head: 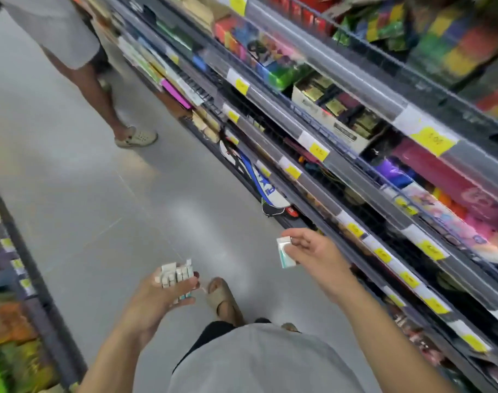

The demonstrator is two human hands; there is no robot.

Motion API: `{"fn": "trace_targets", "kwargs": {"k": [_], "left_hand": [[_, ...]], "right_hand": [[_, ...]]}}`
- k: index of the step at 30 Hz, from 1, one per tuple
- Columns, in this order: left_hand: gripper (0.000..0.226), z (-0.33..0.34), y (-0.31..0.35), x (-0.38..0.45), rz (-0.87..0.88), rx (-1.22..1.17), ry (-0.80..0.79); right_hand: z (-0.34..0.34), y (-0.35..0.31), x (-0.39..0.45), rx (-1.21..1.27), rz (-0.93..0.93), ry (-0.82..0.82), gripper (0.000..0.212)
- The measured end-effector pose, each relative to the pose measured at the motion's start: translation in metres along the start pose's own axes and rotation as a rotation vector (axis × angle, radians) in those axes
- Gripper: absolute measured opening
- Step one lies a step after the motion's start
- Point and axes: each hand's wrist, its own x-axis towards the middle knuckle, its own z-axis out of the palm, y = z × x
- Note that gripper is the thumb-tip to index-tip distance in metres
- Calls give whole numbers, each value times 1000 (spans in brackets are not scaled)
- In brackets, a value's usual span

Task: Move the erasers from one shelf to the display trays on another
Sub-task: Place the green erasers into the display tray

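- The left hand is cupped palm-up over the aisle floor, its fingers curled round a clutch of small white rectangular erasers, some with teal ends; they stand bunched together in the palm.
- The right hand is raised just beside the shelving on the right and pinches a single white eraser in a clear wrapper with a teal band between thumb and fingertips; the other fingers are loosely bent.
- The two hands are apart, and neither touches a shelf.
- The tall grey wire shelving with clear plastic rail fronts runs along the right, tilted in the view and blurred; yellow price labels sit along its rails, and colourful packets fill the tiers.
- A white and blue racket bag hangs out low from the shelving into the aisle, ahead of the right hand.
- The smooth grey floor lies below; the wearer's foot in a tan slide sandal shows between the hands.
- Another person in a grey shirt and pale clogs stands further up the aisle, close to the same shelving.
- A second low shelf edge with green and orange packets shows at the left.
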Motion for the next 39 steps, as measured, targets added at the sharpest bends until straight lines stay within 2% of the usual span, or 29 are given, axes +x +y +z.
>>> {"fn": "trace_targets", "kwargs": {"k": [7, 17, 23, 27, 30, 35, 39], "left_hand": [[76, -82, 48, 51, 27, -84, 18], [74, -128, 156, 138, 43, -121, 33], [73, -148, 207, 191, -4, -112, 75], [72, -156, 260, 229, 35, -103, 88], [65, -155, 312, 260, 98, -79, 44], [70, -134, 412, 314, 244, -11, -100], [51, -105, 503, 337, 408, 81, -272]], "right_hand": [[75, -27, 58, -82, 68, 1, 25], [121, -68, 165, -106, 138, 7, 26], [151, -121, 265, -94, 98, -70, 26], [164, -179, 321, -124, 7, -113, 28], [166, -228, 345, -133, -107, -83, 34], [160, -296, 359, -127, -284, 34, 30], [156, -340, 353, -91, -370, 174, 33]]}}
